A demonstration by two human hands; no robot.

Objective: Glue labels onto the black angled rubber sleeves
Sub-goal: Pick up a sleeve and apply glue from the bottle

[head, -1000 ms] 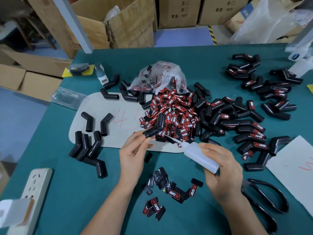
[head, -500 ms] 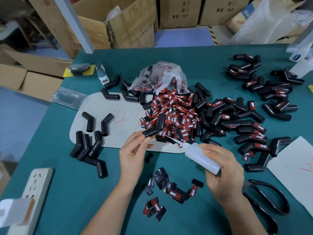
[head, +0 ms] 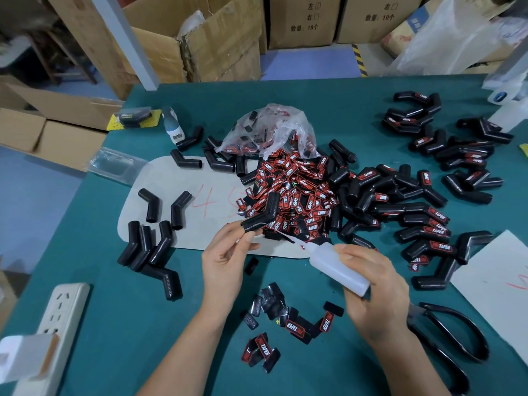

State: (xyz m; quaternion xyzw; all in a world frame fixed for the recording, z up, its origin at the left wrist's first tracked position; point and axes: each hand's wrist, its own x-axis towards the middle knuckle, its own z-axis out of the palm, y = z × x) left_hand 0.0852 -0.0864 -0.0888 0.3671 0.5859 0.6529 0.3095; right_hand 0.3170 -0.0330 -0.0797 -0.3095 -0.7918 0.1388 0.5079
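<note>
Holding one black angled sleeve (head: 261,214) by its lower end above the worktop (head: 114,324), the left hand's (head: 225,260) fingers gripped it while the right hand (head: 374,284) clasped the glue bottle (head: 337,268), whose nozzle should, I judged, leave only a small drop on the sleeve's flat side.

Work surface: table (head: 328,104) covered in teal-green cloth, filling most of the view. Beyond its far edge, blue floor (head: 308,65) with a yellow-black hazard stripe (head: 358,60). Brown cardboard cartons (head: 303,21) stand stacked behind the table, printed with Chinese characters and "10"; one open carton (head: 200,44) sits left of them. A pale grey post (head: 125,41) rises at the table's far left corner. More flattened cardboard (head: 57,121) lies left of the table. Lighting even, diffuse.
</note>
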